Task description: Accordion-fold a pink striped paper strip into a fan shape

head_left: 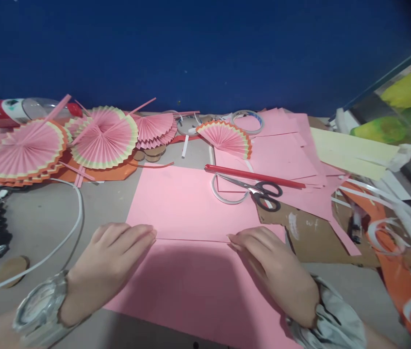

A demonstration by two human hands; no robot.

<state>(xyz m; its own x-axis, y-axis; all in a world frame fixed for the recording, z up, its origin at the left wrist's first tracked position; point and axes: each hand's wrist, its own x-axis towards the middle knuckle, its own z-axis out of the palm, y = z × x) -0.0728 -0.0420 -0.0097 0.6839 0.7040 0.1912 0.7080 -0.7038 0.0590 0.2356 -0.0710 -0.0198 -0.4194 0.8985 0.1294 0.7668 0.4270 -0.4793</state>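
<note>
On pink paper | left hand, right hand flat, fingertips pressing fold

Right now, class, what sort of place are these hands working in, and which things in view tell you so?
Probably a paper-craft worktable: both hands press a fold in a pink paper sheet, finished pleated paper fans lie at the back, and scissors rest beside a tape roll.
</note>
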